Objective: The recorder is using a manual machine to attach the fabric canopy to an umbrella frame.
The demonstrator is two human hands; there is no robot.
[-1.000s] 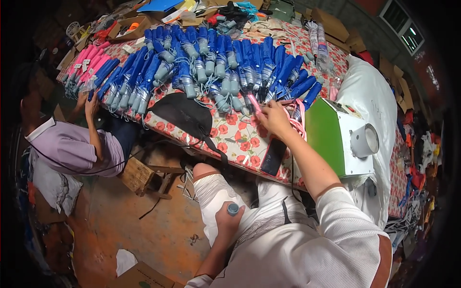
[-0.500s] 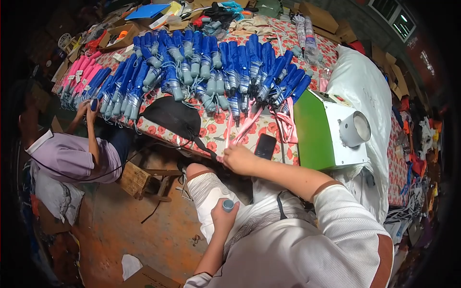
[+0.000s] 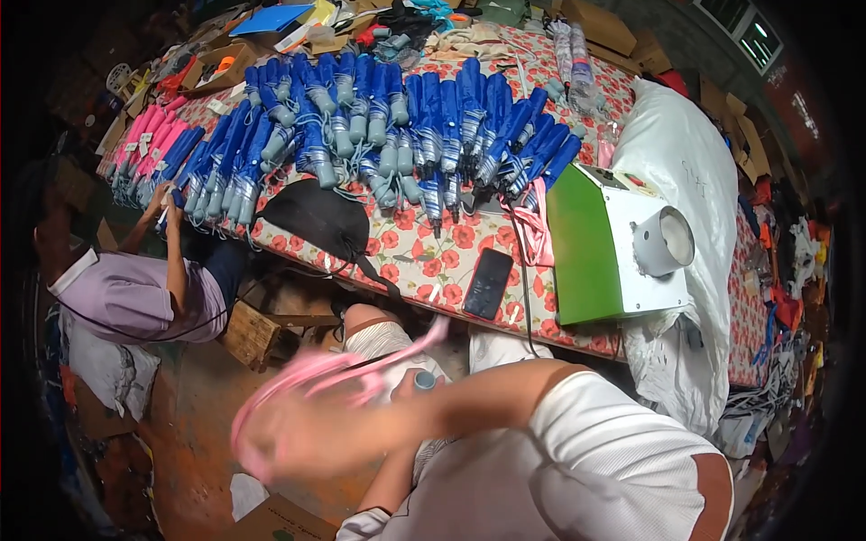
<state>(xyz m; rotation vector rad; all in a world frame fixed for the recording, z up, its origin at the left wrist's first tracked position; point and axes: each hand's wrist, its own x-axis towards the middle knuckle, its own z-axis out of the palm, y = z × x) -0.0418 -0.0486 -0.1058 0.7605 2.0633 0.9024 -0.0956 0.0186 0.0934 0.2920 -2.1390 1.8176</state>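
Note:
My right hand [image 3: 311, 442], smeared by motion, swings low on the left, in front of my body. Looped pink cloth straps [image 3: 262, 406] trail from its closed fingers. Behind that forearm, over my lap, my left hand [image 3: 408, 386] is closed round a grey cylindrical handle [image 3: 424, 380] whose round end faces up. The rest of this handle and most of the hand are hidden. A black phone [image 3: 489, 283] lies at the table's near edge. Many folded blue umbrellas [image 3: 338, 117] with grey handles are heaped beyond it.
A green and white machine [image 3: 591, 248] with a round spout stands on the flowered table [image 3: 433, 270], beside a big white sack [image 3: 672, 153]. More pink straps [image 3: 538, 225] and a black cloth [image 3: 316, 221] lie there. To the left sits a co-worker [image 3: 135, 298], near pink umbrellas [image 3: 149, 140].
My right hand has pulled pink straps off the table edge and swept them down to the left. My left hand stays over my lap with the grey handle, now partly covered.

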